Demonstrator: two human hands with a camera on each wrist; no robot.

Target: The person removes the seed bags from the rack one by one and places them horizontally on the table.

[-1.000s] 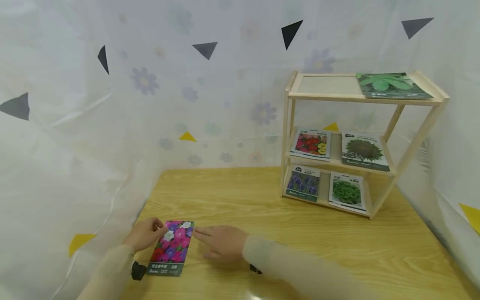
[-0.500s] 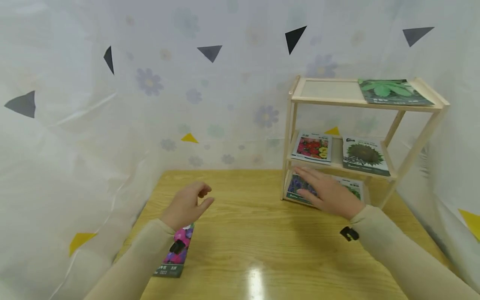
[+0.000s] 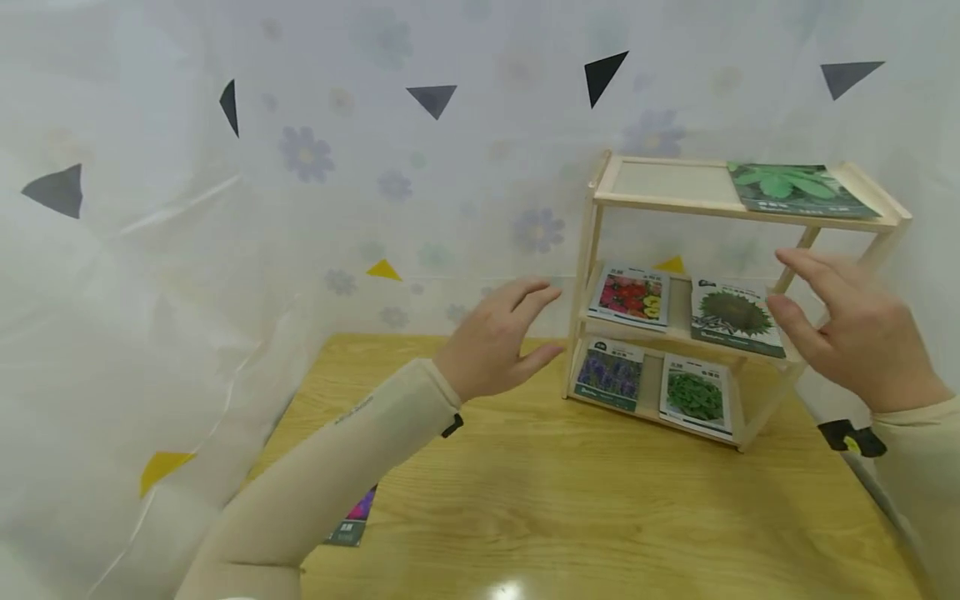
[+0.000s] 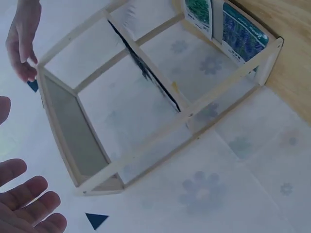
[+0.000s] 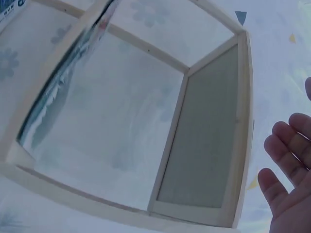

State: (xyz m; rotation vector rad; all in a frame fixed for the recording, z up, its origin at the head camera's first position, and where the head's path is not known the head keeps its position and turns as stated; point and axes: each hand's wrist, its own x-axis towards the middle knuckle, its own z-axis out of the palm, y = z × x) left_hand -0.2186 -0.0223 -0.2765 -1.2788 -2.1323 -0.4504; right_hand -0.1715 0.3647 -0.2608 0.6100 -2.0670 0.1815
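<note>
In the head view my left hand (image 3: pixel 498 342), its fingers loosely spread, is just left of the wooden shelf rack (image 3: pixel 682 198). My right hand (image 3: pixel 862 325) is at the rack's right side, overlapping its right post, thumb apart from the fingers. Neither hand holds anything. A leafy green seed packet (image 3: pixel 806 190) lies on the top tier's right half. The middle tier bears a red-and-yellow flower packet (image 3: pixel 630 296) and a sunflower packet (image 3: pixel 735 317). Lower down are a purple flower packet (image 3: pixel 609 373) and a green leaf packet (image 3: pixel 696 396). Both wrist views show open fingers beside the rack.
The left forearm partly hides a pink-and-purple flower packet (image 3: pixel 352 521) on the wooden table (image 3: pixel 540 500). Behind the rack hangs a white flower-print sheet (image 3: pixel 465 183) with black, grey and yellow triangles.
Both hands have left the pink-and-purple packet, which stays on the table. The left hand has moved right and away to the rack's left side, the right hand to its right side.
</note>
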